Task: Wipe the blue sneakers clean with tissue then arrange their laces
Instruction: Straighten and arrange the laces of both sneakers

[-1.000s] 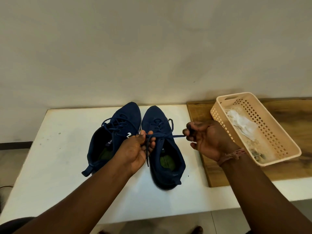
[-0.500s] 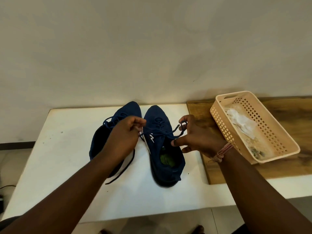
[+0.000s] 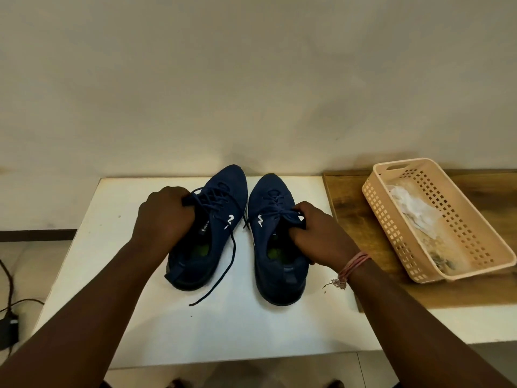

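Two blue sneakers stand side by side on the white table (image 3: 112,317), toes toward the wall. My left hand (image 3: 165,217) grips the outer side of the left sneaker (image 3: 212,228). A loose lace (image 3: 223,273) trails from that shoe across the table toward me. My right hand (image 3: 316,233) curls over the collar of the right sneaker (image 3: 277,264), its fingers tucked into the opening beside the tied laces. Used tissue (image 3: 414,211) lies in the basket at the right.
A peach plastic basket (image 3: 470,225) sits on a wooden board (image 3: 358,219) at the right of the table. The wall stands right behind the shoes. A black cable and plug (image 3: 8,320) lie on the floor at the left.
Both hands have let go of the right shoe's lace ends. The left hand moved out to the left sneaker's side; the right hand dropped onto the right sneaker's collar. The shoes now stand apart.
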